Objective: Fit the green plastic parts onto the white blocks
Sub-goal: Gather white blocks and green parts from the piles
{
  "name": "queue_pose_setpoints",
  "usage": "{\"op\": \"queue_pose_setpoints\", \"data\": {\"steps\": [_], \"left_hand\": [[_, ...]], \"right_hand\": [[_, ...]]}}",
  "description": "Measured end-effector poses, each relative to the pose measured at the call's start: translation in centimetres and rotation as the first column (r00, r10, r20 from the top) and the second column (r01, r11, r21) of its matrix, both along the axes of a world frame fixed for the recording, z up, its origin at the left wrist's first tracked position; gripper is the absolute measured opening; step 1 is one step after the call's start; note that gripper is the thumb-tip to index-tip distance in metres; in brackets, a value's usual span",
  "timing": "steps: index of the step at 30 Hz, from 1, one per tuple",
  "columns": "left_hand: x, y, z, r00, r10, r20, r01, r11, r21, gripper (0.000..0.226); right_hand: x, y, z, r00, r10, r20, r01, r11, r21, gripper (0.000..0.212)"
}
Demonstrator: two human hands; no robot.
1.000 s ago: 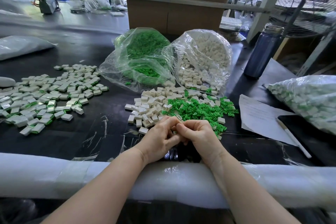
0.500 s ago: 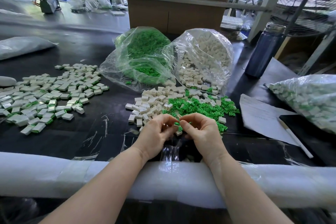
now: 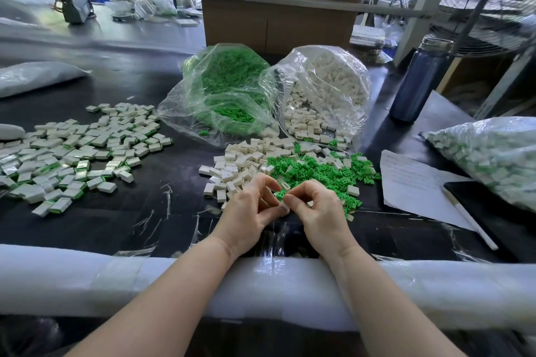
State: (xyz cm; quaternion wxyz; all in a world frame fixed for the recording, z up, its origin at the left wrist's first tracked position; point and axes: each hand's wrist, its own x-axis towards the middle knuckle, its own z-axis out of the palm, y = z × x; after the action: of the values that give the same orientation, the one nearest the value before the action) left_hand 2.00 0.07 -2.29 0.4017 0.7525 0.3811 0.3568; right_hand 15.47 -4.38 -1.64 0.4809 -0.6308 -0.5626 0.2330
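Item: my left hand [image 3: 249,211] and right hand [image 3: 319,211], held close together over the dark, glossy surface [image 3: 130,220], fingers curled. The left thumb and forefinger pinch a small pale piece [image 3: 283,208], mostly hidden, so I cannot tell its shape. The right fingertips sit beside a green plastic part [image 3: 280,195]; I cannot tell whether they grip it.

Item: loose white blocks [image 3: 232,166], small, rectangular and matte, heaped just beyond my hands, beside a spread of bright green parts [image 3: 324,172], small angular pieces.

Item: two crinkled clear bags, one of green parts [image 3: 229,90], one of white blocks [image 3: 327,90], mouths open toward me.

Item: finished blocks [image 3: 72,153] to the left, white with green edges showing.

Item: padded white foam roll [image 3: 87,284] along the near edge, under my forearms.

Item: blue bottle [image 3: 417,81]; paper sheet [image 3: 412,185]; third bag [image 3: 493,153], cut off at right.
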Motion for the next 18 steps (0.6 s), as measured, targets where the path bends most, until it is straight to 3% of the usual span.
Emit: {"op": "queue_pose_setpoints", "data": {"steps": [4,7,12,18], "left_hand": [[0.0,-0.1,0.1,0.999,0.040,0.013,-0.041,0.996,0.081,0.025],[-0.4,0.2,0.1,0.973,0.197,0.116,-0.215,0.962,0.169,0.023],[-1.5,1.6,0.0,0.790,0.566,0.236,-0.586,0.810,0.016,0.020],[-1.9,1.8,0.4,0.702,0.681,0.210,-0.690,0.723,-0.037,0.013]], "right_hand": [[0.2,0.2,-0.1,0.999,-0.011,-0.037,0.011,1.000,0.009,0.011],[0.4,0.2,-0.4,0.995,-0.049,-0.083,0.050,0.999,0.009,0.011],[0.6,0.3,-0.7,0.992,-0.123,-0.027,0.123,0.992,0.011,0.014],[0.8,0.5,-1.0,0.973,-0.200,0.116,0.203,0.979,-0.017,0.015]]}}
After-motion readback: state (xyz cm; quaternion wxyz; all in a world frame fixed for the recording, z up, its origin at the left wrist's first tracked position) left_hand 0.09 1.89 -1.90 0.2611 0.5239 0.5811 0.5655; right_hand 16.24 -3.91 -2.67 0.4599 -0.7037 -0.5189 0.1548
